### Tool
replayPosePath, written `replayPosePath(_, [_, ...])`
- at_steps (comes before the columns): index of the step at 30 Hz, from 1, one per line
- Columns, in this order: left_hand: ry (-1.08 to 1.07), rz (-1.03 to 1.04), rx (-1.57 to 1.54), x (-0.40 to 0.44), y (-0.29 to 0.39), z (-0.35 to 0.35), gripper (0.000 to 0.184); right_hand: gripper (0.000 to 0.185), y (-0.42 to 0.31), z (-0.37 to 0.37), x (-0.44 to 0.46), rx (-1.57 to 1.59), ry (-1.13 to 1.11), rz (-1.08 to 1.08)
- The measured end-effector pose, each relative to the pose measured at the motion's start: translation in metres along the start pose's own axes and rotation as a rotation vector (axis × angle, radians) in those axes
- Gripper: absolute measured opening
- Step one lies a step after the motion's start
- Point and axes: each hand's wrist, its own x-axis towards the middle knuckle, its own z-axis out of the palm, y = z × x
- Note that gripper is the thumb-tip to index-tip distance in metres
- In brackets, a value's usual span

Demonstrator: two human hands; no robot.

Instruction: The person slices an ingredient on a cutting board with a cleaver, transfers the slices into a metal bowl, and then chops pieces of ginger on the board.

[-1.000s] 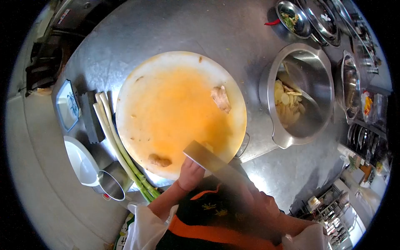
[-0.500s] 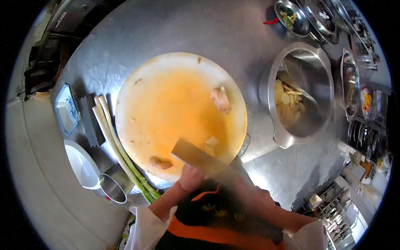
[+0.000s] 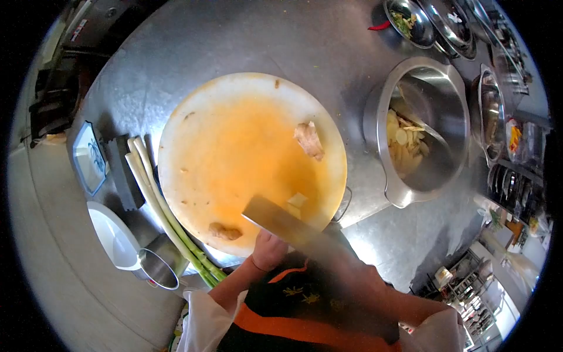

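Note:
My right hand (image 3: 358, 276) is closed around the handle of a cleaver (image 3: 278, 220), whose broad blade reaches left over the near edge of a round, orange-stained cutting board (image 3: 234, 135). Close under the blade, my left hand (image 3: 270, 249) looks curled; the blade covers part of its fingers, so anything in them is hidden. Pale cut chunks (image 3: 296, 203) lie just beyond the blade. A knob of ginger (image 3: 225, 232) rests on the board left of my left hand, and another ginger piece (image 3: 309, 141) lies near the right rim.
A deep steel pot (image 3: 384, 117) with pale slices (image 3: 402, 144) stands right of the board. Long scallions (image 3: 161, 205) lie along its left side, beside a white dish (image 3: 111, 234) and a steel cup (image 3: 158, 267). A steel bowl (image 3: 422, 41) and red chili (image 3: 379, 26) sit at far right.
The view has shifted very slightly. Both hands and the cleaver hold nearly the same place over the board's near edge; the ginger pieces have not moved.

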Motion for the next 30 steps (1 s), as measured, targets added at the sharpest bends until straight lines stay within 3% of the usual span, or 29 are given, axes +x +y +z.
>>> replayPosePath(5, [0.022,0.029,0.083,0.003,0.004,-0.001,0.018,0.052,0.008,0.030,0.055,0.097,0.109,-0.067])
replayPosePath(8, [0.016,0.016,0.094,0.001,0.003,0.002,0.019,0.052,0.009,0.028,0.046,0.162,0.148,-0.053])
replayPosePath(10, [0.049,0.125,0.171,0.000,-0.004,0.003,0.024,0.053,0.012,0.031,0.031,0.257,0.165,-0.046])
replayPosePath(11, [0.047,0.121,0.170,-0.001,-0.001,0.004,0.024,0.053,0.012,0.038,0.016,0.125,0.132,-0.082])
replayPosePath(13, [-0.039,-0.419,-0.372,0.004,0.009,0.004,0.024,0.054,0.005,0.024,0.002,-0.007,0.097,-0.115])
replayPosePath(15, [-0.091,-0.528,-0.530,-0.002,0.001,0.003,0.023,0.054,-0.012,-0.020,-0.011,-0.004,-0.006,-0.046])
replayPosePath(17, [-0.097,-0.117,-0.211,0.002,0.000,-0.005,0.022,0.054,-0.013,-0.021,-0.008,-0.022,-0.022,-0.027])
replayPosePath(20, [-0.064,0.021,-0.046,-0.007,-0.005,-0.001,0.021,0.054,-0.007,0.004,0.010,0.006,0.027,-0.054])
replayPosePath(27, [-0.059,-0.136,-0.227,0.005,0.001,-0.005,0.019,0.053,0.000,0.021,0.010,0.051,0.038,-0.057])
replayPosePath(29, [0.001,0.061,-0.049,0.010,0.002,-0.006,0.020,0.053,0.002,0.021,0.009,0.064,0.044,-0.041])
replayPosePath(30, [0.000,0.059,-0.055,0.007,0.001,-0.003,0.020,0.053,0.002,0.019,0.017,0.098,0.068,-0.035])
